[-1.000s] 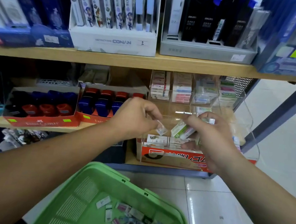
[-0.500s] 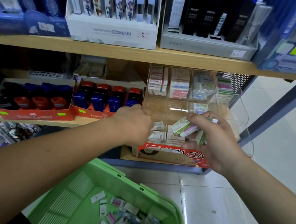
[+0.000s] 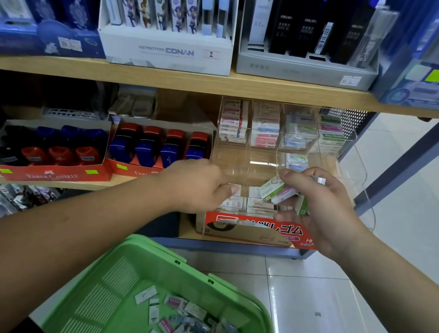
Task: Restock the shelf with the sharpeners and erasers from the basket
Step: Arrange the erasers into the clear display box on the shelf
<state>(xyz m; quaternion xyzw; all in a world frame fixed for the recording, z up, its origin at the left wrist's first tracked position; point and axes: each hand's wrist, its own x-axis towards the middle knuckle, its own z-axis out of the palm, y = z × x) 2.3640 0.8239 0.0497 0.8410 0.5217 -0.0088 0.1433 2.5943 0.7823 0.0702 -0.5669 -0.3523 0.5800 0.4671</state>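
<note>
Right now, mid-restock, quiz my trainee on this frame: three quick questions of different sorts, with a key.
1. True or false: the right hand is empty.
2. What lies in the green basket? A) pens B) loose erasers C) nothing
3. Fill in: the blue-and-red sharpeners stand to the ___ of the clear organizer.

Key: 1 false, it grips a bundle of erasers; 2 B; 3 left.
</note>
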